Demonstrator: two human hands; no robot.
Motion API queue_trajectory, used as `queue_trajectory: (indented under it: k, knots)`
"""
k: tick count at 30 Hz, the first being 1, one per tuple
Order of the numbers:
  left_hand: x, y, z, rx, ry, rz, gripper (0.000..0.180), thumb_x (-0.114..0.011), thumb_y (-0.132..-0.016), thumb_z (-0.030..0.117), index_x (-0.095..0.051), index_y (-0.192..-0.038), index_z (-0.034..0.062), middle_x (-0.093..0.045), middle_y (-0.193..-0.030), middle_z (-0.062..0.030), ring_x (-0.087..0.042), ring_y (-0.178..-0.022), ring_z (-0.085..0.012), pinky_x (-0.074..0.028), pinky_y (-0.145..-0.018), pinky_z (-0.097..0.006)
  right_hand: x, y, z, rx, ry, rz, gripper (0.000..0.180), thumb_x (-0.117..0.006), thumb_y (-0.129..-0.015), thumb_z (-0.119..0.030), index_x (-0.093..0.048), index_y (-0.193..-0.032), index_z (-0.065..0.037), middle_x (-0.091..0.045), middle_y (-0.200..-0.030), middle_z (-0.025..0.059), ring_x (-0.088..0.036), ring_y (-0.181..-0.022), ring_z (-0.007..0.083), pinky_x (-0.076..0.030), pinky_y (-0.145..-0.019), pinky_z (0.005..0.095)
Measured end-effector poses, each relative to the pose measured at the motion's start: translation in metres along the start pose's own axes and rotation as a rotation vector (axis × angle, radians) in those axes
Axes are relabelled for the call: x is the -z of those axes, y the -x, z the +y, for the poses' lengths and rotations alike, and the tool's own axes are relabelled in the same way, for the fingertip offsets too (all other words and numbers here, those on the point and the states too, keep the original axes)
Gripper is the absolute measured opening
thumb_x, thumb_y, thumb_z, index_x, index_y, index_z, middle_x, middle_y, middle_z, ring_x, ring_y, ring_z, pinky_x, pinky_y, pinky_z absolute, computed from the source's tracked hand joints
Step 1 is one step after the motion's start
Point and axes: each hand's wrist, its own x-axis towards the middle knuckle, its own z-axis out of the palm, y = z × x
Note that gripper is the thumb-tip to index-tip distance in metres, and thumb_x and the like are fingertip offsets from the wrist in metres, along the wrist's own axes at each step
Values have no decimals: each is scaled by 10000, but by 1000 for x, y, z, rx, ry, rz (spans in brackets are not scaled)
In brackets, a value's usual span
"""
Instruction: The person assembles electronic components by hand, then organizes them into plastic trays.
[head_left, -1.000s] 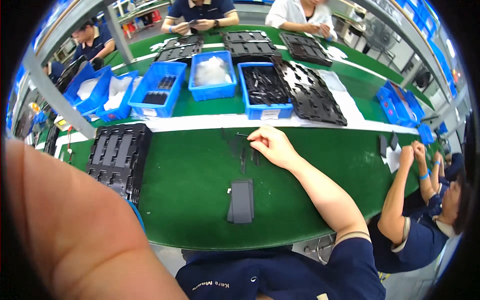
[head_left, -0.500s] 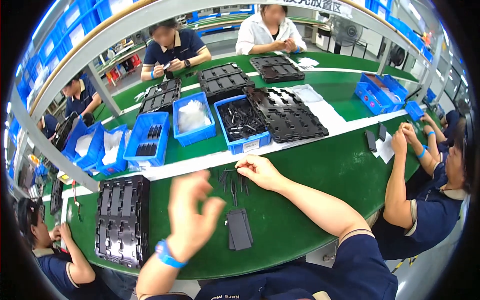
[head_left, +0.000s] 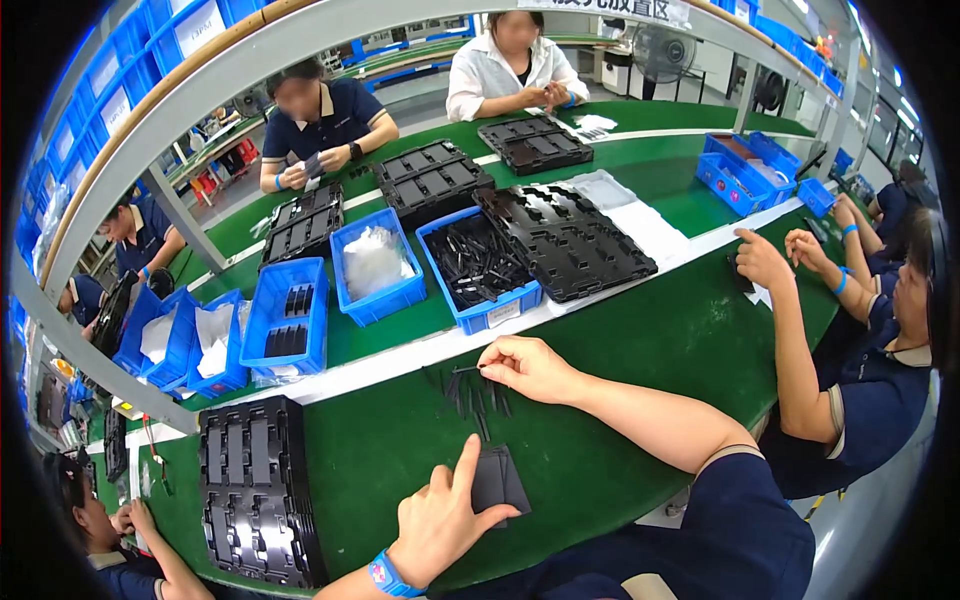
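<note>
My right hand (head_left: pixel 530 368) is closed in a pinch on the end of a thin black strip (head_left: pixel 466 370). Just below it, several more narrow black strips (head_left: pixel 478 397) lie loosely fanned on the green table. My left hand (head_left: pixel 445 515) is open, thumb and index finger spread apart at the near left side of a small stack of flat black rectangular plates (head_left: pixel 512 482). Its thumb lies over the near edge of the stack; whether it presses on the plates I cannot tell.
Stacked black trays (head_left: pixel 255 490) stand at my left. Beyond the strips are a blue bin of black parts (head_left: pixel 480 255), a blue bin of clear bags (head_left: pixel 375 262) and a large black tray (head_left: pixel 570 240). A grey rack post (head_left: pixel 100 345) rises at left. Co-workers sit around the table.
My left hand has come down and to the right, from blurred motion above the table to the plate stack. My right hand stays by the strips. The whole view has shifted slightly.
</note>
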Motion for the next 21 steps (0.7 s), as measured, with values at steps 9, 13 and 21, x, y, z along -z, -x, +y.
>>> queue_trajectory:
  k: [9, 13, 21]
  knots:
    - [0, 8, 1, -24, 52, -123, 847, -757, -670, 552, -486, -1323, 85, -607, -628, -50, -609, -482, -195, -443, -401, -307, -4, 2, 0, -17, -82, -12, 124, -634, -902, -130, -612, -931, -12, -598, -786, 13, -532, -662, 68, -466, -608, 244]
    - [1, 8, -1, -76, 57, -50, 739, -764, -722, 411, -485, -1328, 94, -602, -633, -50, -610, -495, -198, -445, -414, -308, -6, 3, 2, -90, -192, 16, 145, -616, -920, -144, -578, -951, -8, -580, -784, 13, -531, -657, 72, -473, -582, 246]
    - [-2, 4, -6, -11, 586, 144, 578, -632, -827, 72, -428, -1368, 53, -669, -862, -152, -661, -649, -308, -531, -577, -372, -4, 2, 7, -14, -166, -35, 137, -637, -910, -139, -569, -924, -20, -575, -803, 1, -533, -698, 57, -476, -608, 241]
